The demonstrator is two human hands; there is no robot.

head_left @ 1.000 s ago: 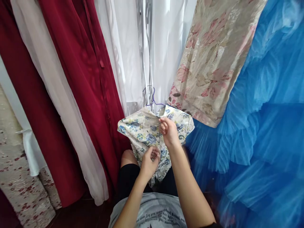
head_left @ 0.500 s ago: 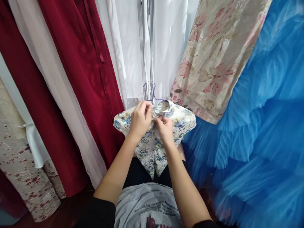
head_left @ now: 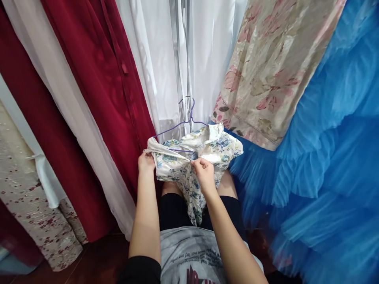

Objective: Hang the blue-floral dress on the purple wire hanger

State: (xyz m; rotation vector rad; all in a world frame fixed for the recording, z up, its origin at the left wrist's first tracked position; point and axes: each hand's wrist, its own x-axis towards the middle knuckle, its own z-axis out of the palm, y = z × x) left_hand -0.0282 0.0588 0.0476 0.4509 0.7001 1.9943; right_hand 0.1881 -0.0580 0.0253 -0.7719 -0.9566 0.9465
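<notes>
A white garment with a blue and green floral print lies over my lap, its neck opening facing up. Inside its shoulders is a thin purple hanger, whose hook points away from me. At the garment's left shoulder, my left hand is closed on the fabric, pulling that side outward over the hanger's end. My right hand pinches the front edge of the opening near the middle. The left half of the hanger shows bare; its right arm goes under the fabric on the right shoulder.
Dark red cloth and pale cloth hang at left. White drapes hang straight ahead, with a beige floral garment right of them. Layered blue tulle fills the right side. Dark tiled floor shows below.
My left hand has moved from the neckline out to the left shoulder, drawing the fabric aside and baring the hanger's left half. My right hand stays near the middle, slightly lower.
</notes>
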